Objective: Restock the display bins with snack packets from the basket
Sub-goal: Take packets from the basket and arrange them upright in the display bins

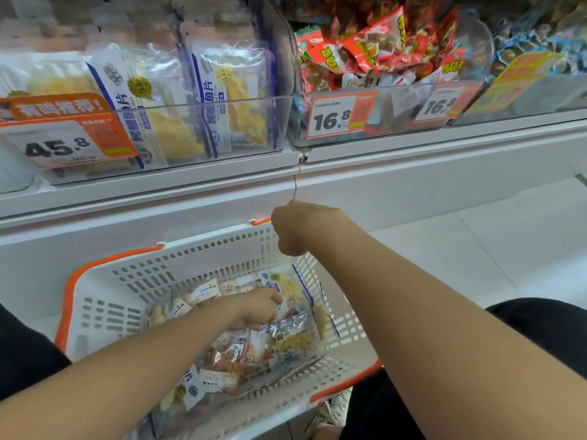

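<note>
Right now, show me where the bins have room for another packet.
Free: in the 45.8 bin, the gap between its two upright blue-edged packets. Crowded: the 16.8 bin, heaped with red packets above its front wall. The left hand grips a packet in the basket.

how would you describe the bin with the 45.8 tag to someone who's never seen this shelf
On the white shelf above the orange-rimmed white plastic basket, take the left clear plastic bin. It holds upright blue-and-white packets of pale yellow slices; its right-hand neighbour bin is heaped with red packets and tagged 16.8.
</note>
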A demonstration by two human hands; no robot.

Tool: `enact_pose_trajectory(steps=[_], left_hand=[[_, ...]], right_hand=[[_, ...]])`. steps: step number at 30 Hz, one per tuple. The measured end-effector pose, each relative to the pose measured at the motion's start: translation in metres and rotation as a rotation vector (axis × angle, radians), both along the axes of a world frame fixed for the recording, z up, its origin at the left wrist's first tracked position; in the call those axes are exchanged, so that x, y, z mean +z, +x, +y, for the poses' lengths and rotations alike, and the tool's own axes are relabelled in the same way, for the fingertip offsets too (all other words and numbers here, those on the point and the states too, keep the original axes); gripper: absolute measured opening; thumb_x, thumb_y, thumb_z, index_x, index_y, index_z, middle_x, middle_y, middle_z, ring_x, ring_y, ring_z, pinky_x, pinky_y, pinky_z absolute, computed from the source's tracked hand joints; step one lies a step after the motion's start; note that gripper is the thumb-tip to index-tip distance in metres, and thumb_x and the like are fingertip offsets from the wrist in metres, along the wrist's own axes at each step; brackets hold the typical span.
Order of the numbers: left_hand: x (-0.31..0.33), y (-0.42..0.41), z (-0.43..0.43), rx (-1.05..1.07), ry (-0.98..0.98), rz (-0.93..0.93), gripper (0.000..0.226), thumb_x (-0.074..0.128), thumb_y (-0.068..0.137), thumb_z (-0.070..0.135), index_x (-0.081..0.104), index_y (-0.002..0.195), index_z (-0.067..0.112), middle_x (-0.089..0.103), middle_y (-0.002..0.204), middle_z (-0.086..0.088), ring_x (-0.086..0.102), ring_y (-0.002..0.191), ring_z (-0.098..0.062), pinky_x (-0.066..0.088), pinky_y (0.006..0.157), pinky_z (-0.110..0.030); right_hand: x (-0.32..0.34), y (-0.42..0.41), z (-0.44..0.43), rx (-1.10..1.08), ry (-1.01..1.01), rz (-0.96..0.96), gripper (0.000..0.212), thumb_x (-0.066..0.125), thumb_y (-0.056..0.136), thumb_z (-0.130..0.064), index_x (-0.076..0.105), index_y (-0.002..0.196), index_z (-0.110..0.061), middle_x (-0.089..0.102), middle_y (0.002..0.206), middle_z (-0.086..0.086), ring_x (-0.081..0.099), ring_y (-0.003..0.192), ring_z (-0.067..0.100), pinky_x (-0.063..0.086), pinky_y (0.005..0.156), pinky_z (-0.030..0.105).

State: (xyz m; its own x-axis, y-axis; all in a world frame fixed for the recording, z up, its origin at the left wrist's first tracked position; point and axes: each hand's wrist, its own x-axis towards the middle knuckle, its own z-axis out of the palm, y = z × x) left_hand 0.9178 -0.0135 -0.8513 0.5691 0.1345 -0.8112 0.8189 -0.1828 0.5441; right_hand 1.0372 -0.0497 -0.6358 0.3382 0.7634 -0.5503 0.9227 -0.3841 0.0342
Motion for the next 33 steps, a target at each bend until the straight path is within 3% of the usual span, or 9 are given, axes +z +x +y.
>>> enact_pose_trajectory(steps=[5,9,13,15,19,22,26,30,33], left_hand=[[-0.013,0.000,-0.007,0.343,-0.016,-0.167,0.042,0.058,0.098,-0.006,0.060,0.140,0.001,0.047,0.153,-0.019,0.057,0.130,-0.028,0.055,0.095,-0.027],[-0.007,0.010,-0.009,0.450,-0.056,-0.227,0.029,0.073,0.097,0.012,0.068,0.125,0.003,0.061,0.140,-0.014,0.068,0.113,-0.023,0.060,0.095,-0.031],[0.010,0.007,-0.008,0.486,0.234,-0.251,0.019,0.085,0.087,0.019,0.080,0.104,0.013,0.075,0.107,-0.001,0.073,0.092,-0.017,0.064,0.083,-0.035],[0.022,0.002,-0.006,0.523,0.346,-0.268,0.010,0.082,0.085,0.007,0.084,0.090,0.016,0.076,0.094,0.005,0.074,0.088,-0.016,0.064,0.084,-0.038],[0.043,-0.010,0.003,0.491,0.453,-0.292,0.034,0.062,0.088,-0.008,0.079,0.081,0.021,0.069,0.090,0.009,0.070,0.096,-0.019,0.058,0.086,-0.035],[0.062,-0.018,0.010,0.462,0.526,-0.372,0.033,0.053,0.088,-0.010,0.071,0.085,0.018,0.066,0.096,0.006,0.063,0.102,-0.019,0.046,0.081,-0.026],[0.093,-0.035,0.022,0.454,0.527,-0.552,0.038,0.045,0.093,-0.016,0.061,0.084,0.017,0.061,0.098,0.002,0.055,0.098,-0.016,0.049,0.084,-0.028],[0.128,-0.056,0.037,0.497,0.588,-0.752,0.044,0.037,0.081,-0.023,0.049,0.074,0.019,0.051,0.080,-0.005,0.046,0.076,-0.017,0.041,0.071,-0.035],[0.154,-0.066,0.049,0.571,0.624,-0.854,0.039,0.036,0.087,-0.018,0.046,0.077,0.018,0.046,0.076,0.002,0.041,0.067,-0.014,0.033,0.058,-0.031]], right_hand=[[-0.003,0.004,0.003,0.012,0.037,0.018,0.018,0.052,0.096,-0.007,0.047,0.080,-0.013,0.053,0.086,0.005,0.048,0.064,0.019,0.050,0.072,0.038],[-0.006,0.004,0.003,0.026,0.050,0.029,0.020,0.050,0.094,-0.005,0.045,0.077,-0.015,0.052,0.083,0.004,0.047,0.063,0.020,0.048,0.069,0.037],[-0.002,0.004,0.000,0.048,0.039,0.024,0.012,0.050,0.095,-0.004,0.055,0.088,-0.012,0.059,0.090,0.006,0.053,0.068,0.022,0.050,0.070,0.037],[0.001,0.003,-0.003,0.053,0.031,0.013,0.016,0.050,0.094,-0.003,0.051,0.080,-0.013,0.059,0.089,0.006,0.053,0.069,0.024,0.052,0.072,0.038],[0.007,-0.002,-0.005,0.037,0.022,-0.008,0.022,0.049,0.090,0.000,0.044,0.075,-0.015,0.056,0.091,0.006,0.049,0.066,0.025,0.049,0.071,0.038],[0.007,-0.009,-0.009,0.039,0.008,-0.015,0.015,0.052,0.094,-0.002,0.059,0.103,-0.012,0.060,0.107,0.008,0.059,0.081,0.025,0.053,0.075,0.038],[0.010,-0.011,-0.014,-0.032,0.012,-0.041,0.033,0.065,0.095,-0.012,0.054,0.126,-0.009,0.059,0.113,0.008,0.062,0.096,0.028,0.054,0.083,0.040],[0.019,-0.003,-0.011,-0.219,0.125,0.198,0.072,0.083,0.086,-0.034,0.047,0.142,-0.007,0.060,0.134,0.010,0.062,0.119,0.034,0.054,0.093,0.042],[0.024,0.000,-0.007,-0.384,0.358,0.557,0.037,0.085,0.085,-0.036,0.073,0.113,-0.016,0.077,0.099,0.007,0.074,0.089,0.027,0.057,0.077,0.039]])
